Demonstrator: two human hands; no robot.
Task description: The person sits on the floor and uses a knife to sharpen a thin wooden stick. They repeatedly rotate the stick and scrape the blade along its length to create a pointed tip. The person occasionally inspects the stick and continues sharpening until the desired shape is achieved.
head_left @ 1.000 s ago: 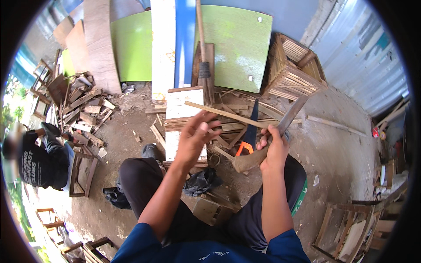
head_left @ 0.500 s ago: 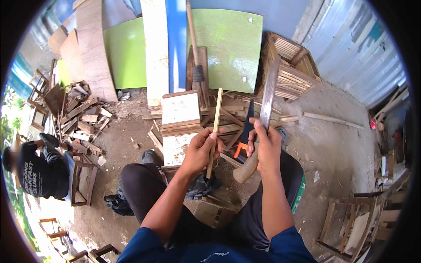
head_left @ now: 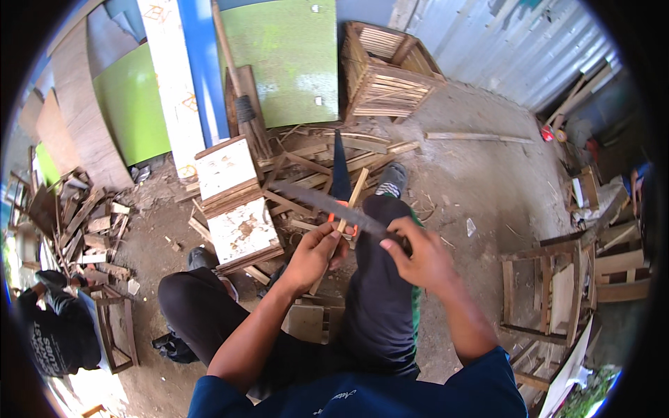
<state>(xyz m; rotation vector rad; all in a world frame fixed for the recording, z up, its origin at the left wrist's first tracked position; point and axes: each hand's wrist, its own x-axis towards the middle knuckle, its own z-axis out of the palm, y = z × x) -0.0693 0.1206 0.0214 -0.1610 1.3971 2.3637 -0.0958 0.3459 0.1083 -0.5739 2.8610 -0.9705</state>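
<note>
My left hand [head_left: 312,259] is closed round a thin, light wooden stick [head_left: 359,187], which slants up and away past my fingers. In my right hand [head_left: 419,256] is a machete [head_left: 317,200], its handle mostly hidden by the fingers. The long grey blade points to the left and crosses over the stick just beyond my left hand; whether it touches the wood I cannot tell. Past both hands, a handsaw [head_left: 339,164] with a dark blade and orange handle leans among wood scraps.
A white-topped wooden block [head_left: 244,233] stands left of my hands. Wood offcuts [head_left: 87,223] are heaped at far left, near a seated person [head_left: 59,334]. A slatted crate [head_left: 390,76] stands at the back; wooden frames [head_left: 543,292] are at right. A broom [head_left: 244,111] leans on panels.
The machete has swung from upright to lying leftward across the stick. The stick now tilts more to the right, and the whole view has turned to the right.
</note>
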